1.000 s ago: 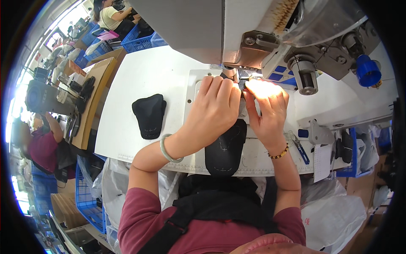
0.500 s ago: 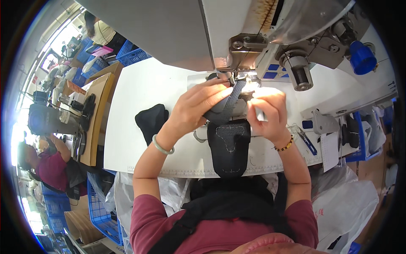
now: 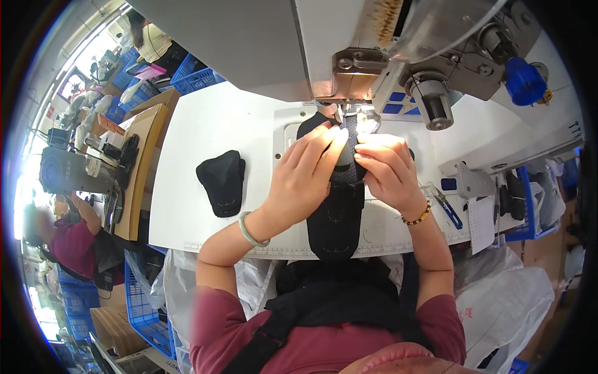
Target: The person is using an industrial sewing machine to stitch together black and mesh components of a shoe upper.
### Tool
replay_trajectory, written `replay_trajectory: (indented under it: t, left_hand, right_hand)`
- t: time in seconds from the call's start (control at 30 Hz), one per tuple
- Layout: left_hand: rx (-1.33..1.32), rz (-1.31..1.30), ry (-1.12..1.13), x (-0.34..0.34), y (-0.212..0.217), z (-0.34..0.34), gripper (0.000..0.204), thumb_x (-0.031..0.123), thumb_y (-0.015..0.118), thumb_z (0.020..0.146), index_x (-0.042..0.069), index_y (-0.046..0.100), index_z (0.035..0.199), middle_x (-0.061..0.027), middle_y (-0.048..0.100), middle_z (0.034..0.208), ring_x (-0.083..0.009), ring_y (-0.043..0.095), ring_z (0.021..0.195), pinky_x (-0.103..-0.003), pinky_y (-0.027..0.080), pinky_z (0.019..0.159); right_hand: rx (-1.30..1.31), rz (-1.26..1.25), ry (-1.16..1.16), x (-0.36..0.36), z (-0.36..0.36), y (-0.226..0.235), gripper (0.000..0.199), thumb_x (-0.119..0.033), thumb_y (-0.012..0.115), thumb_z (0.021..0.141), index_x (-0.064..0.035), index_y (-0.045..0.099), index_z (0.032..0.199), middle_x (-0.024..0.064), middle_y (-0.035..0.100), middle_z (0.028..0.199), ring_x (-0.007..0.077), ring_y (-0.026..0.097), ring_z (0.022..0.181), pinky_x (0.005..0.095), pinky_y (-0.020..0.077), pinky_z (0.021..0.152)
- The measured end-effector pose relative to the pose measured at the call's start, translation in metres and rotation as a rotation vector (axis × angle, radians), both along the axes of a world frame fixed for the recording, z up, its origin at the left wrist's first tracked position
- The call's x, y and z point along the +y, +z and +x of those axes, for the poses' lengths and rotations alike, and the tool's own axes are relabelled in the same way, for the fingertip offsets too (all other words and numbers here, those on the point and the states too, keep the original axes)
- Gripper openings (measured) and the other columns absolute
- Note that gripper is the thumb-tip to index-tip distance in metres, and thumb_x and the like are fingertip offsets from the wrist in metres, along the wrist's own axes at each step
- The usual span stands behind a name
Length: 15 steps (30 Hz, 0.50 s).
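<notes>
At the lit needle area of a sewing machine (image 3: pixel 361 75), a black fabric piece with a curved outline, like a shoe upper (image 3: pixel 309 126), lies under the presser foot. Along it runs a dark grey textured strip (image 3: pixel 351 132). My left hand (image 3: pixel 304 168) bends over the piece from the left, its fingertips pinching near the strip. From the other side my right hand (image 3: pixel 391 171) pinches the strip's right edge, thumb below. Toward me, black padded pieces (image 3: pixel 334 221) with pale stitch marks hang to the table edge. The needle tip is hidden.
Another black padded piece (image 3: pixel 222 182) lies left on the white table (image 3: pixel 187 143). Blue-handled snips (image 3: pixel 450 212) lie right, beside a paper sheet (image 3: pixel 481 224). A ruler strip (image 3: pixel 280 250) edges the table. Blue crates (image 3: pixel 149 311) and plastic bags (image 3: pixel 504 305) flank me; co-workers sit further left.
The piece at the needle has turned straighter, with its strip now pointing toward me. My right hand has moved left onto the strip; my left hand sits slightly lower.
</notes>
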<state>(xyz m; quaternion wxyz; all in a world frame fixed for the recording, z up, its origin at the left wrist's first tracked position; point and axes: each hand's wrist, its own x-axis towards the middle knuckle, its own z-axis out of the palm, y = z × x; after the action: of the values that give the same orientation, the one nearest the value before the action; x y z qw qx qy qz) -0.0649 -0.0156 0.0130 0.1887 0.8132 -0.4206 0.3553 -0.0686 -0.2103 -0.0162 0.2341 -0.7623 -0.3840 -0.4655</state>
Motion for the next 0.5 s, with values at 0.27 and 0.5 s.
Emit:
replay_trajectory:
  t: [0.27,0.5]
  left_hand:
    - [-0.212,-0.034,-0.116,0.002,-0.004,0.011,0.031,0.001,0.063,0.069,-0.003,0.063,0.1,-0.0123,0.06,0.097,-0.0264,0.063,0.093,-0.034,0.053,0.079]
    - [-0.221,-0.01,-0.136,0.005,0.001,0.009,0.034,0.001,0.063,0.067,-0.005,0.063,0.101,-0.012,0.061,0.096,-0.0264,0.064,0.09,-0.032,0.054,0.078]
  right_hand:
    - [-0.015,-0.076,0.082,-0.01,0.0,0.013,0.02,-0.004,0.066,0.07,-0.0044,0.06,0.089,0.0035,0.06,0.102,0.0205,0.06,0.094,0.0324,0.0474,0.079]
    - [0.002,-0.183,0.105,-0.015,-0.002,0.023,0.02,-0.008,0.065,0.072,-0.0046,0.061,0.091,0.0044,0.061,0.1,0.0201,0.061,0.092,0.0308,0.0472,0.076]
